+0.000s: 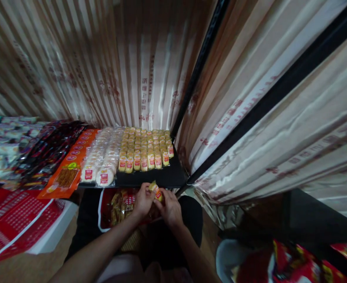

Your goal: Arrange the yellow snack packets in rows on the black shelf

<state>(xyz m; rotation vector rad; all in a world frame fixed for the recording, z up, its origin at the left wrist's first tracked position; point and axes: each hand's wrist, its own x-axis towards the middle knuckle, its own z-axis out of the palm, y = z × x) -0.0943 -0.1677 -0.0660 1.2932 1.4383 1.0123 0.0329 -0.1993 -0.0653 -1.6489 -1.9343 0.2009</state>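
Both my hands meet just below the front edge of a black shelf board (pixel 161 177). My left hand (pixel 142 201) and my right hand (pixel 170 207) are closed together on one small yellow snack pack with a red label (pixel 156 190). On the board lie several rows of the same yellow snack packs (pixel 145 147). Beside them lie round white cakes in clear wrappers with red labels (pixel 101 163). Under my hands sits a red open bag (pixel 119 206) holding more yellow packs.
Orange snack bags (pixel 70 165) and dark red packets (pixel 48 151) lie further left, then pale packets (pixel 2 145). A red and white carton (pixel 17 222) sits at lower left. Striped plastic curtains (pixel 126 70) and a black frame post (pixel 201 59) close off the back and right.
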